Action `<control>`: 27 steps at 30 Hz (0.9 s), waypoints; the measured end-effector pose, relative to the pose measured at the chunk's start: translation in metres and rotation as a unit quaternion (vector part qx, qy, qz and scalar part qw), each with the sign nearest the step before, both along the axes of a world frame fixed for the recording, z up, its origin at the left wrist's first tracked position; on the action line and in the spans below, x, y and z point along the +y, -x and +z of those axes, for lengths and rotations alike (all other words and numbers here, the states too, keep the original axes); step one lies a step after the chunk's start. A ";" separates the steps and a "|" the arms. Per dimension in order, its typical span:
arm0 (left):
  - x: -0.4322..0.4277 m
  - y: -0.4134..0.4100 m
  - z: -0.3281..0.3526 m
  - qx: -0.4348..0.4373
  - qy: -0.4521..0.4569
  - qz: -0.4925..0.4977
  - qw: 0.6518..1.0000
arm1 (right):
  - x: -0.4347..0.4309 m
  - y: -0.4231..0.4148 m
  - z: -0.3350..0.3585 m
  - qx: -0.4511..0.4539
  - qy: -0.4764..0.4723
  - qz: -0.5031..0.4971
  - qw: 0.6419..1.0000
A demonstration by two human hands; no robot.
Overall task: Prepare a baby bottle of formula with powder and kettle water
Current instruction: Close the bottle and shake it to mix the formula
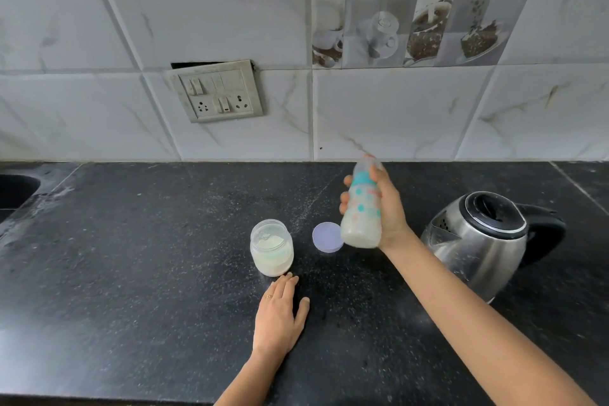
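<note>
My right hand [387, 208] grips a baby bottle [361, 217] above the counter, nearly upright and slightly blurred. The bottle has a teal collar, dotted sides and milky white liquid in its lower part. An open clear jar of formula powder [272, 247] stands on the black counter to the left of the bottle. Its round pale lid [326, 237] lies flat between the jar and the bottle. My left hand [280, 316] rests flat on the counter just in front of the jar, fingers apart, holding nothing. A steel kettle [484, 241] with a black lid and handle stands to the right.
The black stone counter [131, 273] runs to a tiled wall with a switch and socket plate [217, 92]. A sink edge [16, 188] shows at the far left. The counter's front edge runs along the bottom left.
</note>
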State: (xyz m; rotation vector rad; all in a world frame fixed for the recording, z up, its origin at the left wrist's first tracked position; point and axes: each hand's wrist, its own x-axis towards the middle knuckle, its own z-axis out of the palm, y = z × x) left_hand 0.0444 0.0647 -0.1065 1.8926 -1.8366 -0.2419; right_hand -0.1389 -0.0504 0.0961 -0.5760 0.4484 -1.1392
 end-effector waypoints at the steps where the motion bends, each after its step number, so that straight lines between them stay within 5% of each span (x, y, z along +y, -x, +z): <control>1: 0.000 0.001 0.000 -0.001 0.000 0.000 1.000 | -0.004 0.001 0.001 -0.027 -0.032 -0.039 0.998; 4: 0.001 0.002 0.000 -0.001 -0.005 0.000 1.000 | -0.003 0.004 0.002 -0.038 -0.044 -0.040 0.997; 9: 0.000 0.000 0.000 0.002 -0.009 0.000 1.000 | 0.016 0.001 0.001 0.038 0.084 0.097 0.991; 14: 0.001 0.000 -0.001 0.005 -0.005 -0.002 1.000 | -0.009 0.000 0.002 -0.077 -0.099 -0.079 0.989; 20: 0.000 -0.001 0.001 0.011 -0.008 -0.005 1.000 | 0.012 0.004 -0.020 0.105 0.020 0.011 0.994; 25: 0.000 0.000 0.003 0.014 -0.001 -0.009 1.000 | 0.003 0.003 -0.014 -0.075 -0.150 -0.082 0.982; 27: 0.000 0.000 0.004 0.014 0.000 -0.011 1.000 | 0.011 -0.001 -0.015 -0.023 -0.117 -0.040 0.992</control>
